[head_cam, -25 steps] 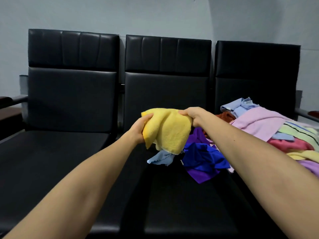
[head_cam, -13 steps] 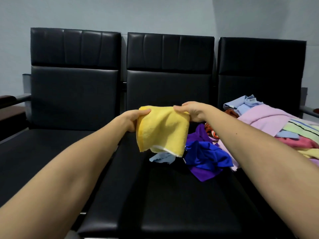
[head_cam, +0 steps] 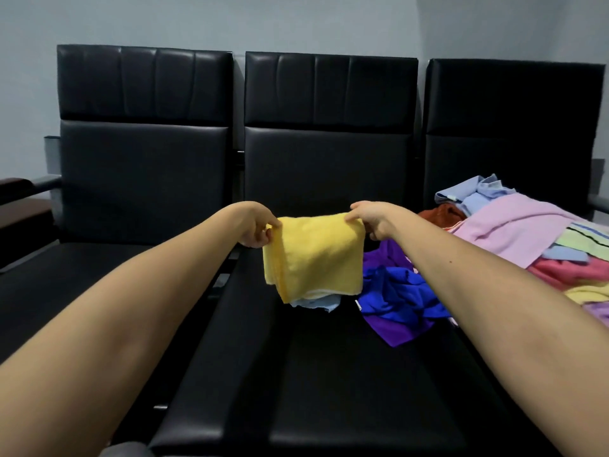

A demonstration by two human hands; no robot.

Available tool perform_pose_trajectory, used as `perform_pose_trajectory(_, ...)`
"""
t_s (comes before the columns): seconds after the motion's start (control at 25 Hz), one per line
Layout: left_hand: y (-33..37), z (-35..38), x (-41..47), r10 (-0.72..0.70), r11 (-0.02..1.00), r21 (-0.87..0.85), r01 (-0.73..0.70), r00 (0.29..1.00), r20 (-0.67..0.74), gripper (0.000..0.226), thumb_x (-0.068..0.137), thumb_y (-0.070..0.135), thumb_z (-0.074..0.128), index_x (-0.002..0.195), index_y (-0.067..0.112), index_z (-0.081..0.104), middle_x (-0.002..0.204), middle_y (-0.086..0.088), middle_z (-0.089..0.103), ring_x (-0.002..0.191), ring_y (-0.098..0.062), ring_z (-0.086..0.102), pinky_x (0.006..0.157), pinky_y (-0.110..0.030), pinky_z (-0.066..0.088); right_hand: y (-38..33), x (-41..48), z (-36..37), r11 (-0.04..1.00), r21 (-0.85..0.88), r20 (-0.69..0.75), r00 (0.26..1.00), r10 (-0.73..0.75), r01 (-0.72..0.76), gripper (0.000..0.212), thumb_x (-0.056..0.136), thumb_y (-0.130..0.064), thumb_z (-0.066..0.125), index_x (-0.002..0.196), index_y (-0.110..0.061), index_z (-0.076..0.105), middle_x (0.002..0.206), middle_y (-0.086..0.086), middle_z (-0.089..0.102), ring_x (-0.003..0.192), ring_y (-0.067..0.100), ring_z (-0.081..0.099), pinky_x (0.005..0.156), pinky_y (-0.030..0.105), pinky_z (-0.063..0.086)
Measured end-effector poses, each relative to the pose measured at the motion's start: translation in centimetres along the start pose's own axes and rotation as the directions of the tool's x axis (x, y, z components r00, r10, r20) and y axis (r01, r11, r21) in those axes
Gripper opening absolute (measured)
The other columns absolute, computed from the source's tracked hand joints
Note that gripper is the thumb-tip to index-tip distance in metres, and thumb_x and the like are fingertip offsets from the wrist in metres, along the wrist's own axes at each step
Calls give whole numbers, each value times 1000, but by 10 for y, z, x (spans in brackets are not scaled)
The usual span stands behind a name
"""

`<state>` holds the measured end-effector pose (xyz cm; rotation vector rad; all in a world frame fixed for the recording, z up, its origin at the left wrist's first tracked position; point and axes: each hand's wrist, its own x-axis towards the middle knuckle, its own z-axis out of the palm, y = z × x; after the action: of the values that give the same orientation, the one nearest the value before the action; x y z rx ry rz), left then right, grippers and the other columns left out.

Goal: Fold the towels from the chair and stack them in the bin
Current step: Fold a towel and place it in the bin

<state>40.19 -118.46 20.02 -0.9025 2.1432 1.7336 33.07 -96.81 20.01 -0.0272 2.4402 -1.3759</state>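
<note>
Yellow towel (head_cam: 316,255), black chairs (head_cam: 323,374), grey wall (head_cam: 296,21)

Your picture is dim and soft, lit by flat, cool light that leaves every shadow diffuse. The middle chair (head_cam: 329,166) is so black that its seat loses nearly all detail; only a faint sheen lies on its headrest and along its seat's front edge. In front of it the yellow towel (head_cam: 316,255) is the brightest patch. The left chair (head_cam: 145,166) and the right chair (head_cam: 514,133) beside it bow outward from lens distortion, and your forearms (head_cam: 131,324) below it look soft.
</note>
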Motion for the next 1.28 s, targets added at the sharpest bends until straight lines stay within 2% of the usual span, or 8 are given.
perform_pose_trajectory(0.16,-6,13,3,-101,994,-36,104,992,77,12,87,12,66,83,6,56,67,0,43,38,-7,43,32,-14,41,4,6,6,988,-127,30,995,91,-87,56,91,-23,57,143,-20,38,143,7,39,127,26,39,93,36,34)
perform_pose_trajectory(0.28,-3,16,4,-51,997,-57,49,998,-34,14,87,9,65,93,3,54,71,-3,47,52,-9,49,39,-18,50,2,8,1,994,-56,10,995,99,-98,45,92,-19,57,135,-19,47,107,3,53,85,15,49,68,27,38)
perform_pose_trajectory(0.36,8,17,4,81,975,-199,-96,993,-86,14,88,9,63,98,5,53,75,-4,50,60,-11,51,51,-27,55,-4,13,-2,985,170,-16,1000,1,2,38,92,-13,56,128,-25,52,100,3,54,74,12,47,62,26,38)
perform_pose_trajectory(0.56,33,12,-1,516,729,-397,-558,828,-219,42,84,1,63,117,21,47,102,-7,57,75,-15,58,73,-40,50,-14,15,-4,776,504,-260,923,-282,379,35,87,-2,58,116,-23,58,124,11,57,109,25,56,89,37,48)
perform_pose_trajectory(0.72,-10,8,3,404,896,-169,-410,912,-69,42,84,11,65,118,28,46,105,-3,53,83,-19,57,76,-45,49,26,-4,15,897,408,-135,983,-127,172,31,90,-11,56,114,-30,52,112,3,54,94,21,56,84,39,39)
perform_pose_trajectory(0.92,-110,31,3,-125,947,313,73,981,149,55,89,22,63,137,12,38,140,-5,43,84,-20,62,72,-35,50,125,-18,63,926,112,121,930,348,-361,27,94,-40,46,114,-22,51,103,-3,57,75,18,53,69,31,38)
perform_pose_trajectory(1.12,-112,31,3,-80,934,352,62,996,36,64,89,41,61,139,10,39,134,-6,53,108,-24,57,93,-34,44,121,-15,63,947,65,-24,949,316,-313,52,95,-38,49,140,-15,37,124,6,49,111,22,48,94,37,38)
perform_pose_trajectory(1.28,-112,49,11,44,945,328,6,988,-147,62,92,45,54,139,8,38,134,-12,49,116,-28,52,88,-35,48,123,1,79,966,166,-62,976,211,-198,65,89,-37,60,142,-10,34,141,9,42,123,27,45,105,39,39)
